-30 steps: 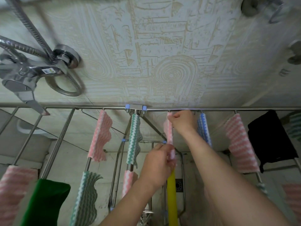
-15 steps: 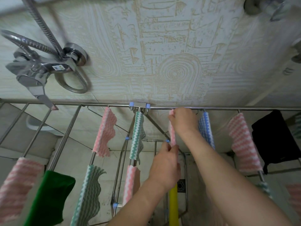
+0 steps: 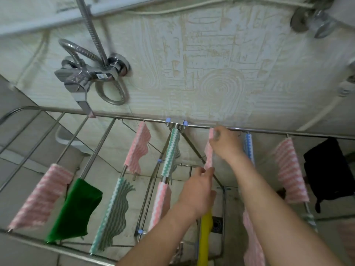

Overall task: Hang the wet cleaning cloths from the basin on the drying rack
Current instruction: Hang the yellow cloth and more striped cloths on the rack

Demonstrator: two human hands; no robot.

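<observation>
Left of my hands on the drying rack (image 3: 102, 140) I count one plain green cloth (image 3: 76, 210) and two striped ones, a near green-and-white cloth (image 3: 113, 214) and a far green-and-white cloth (image 3: 171, 152). My left hand (image 3: 199, 191) has its fingers pinched together on the lower end of the pink cloth (image 3: 209, 152). My right hand (image 3: 225, 144) clamps its top at the far rail. Right of them hang one blue-striped cloth (image 3: 249, 148) and one black cloth (image 3: 326, 169). Both grips hold as before; the view has swung left.
</observation>
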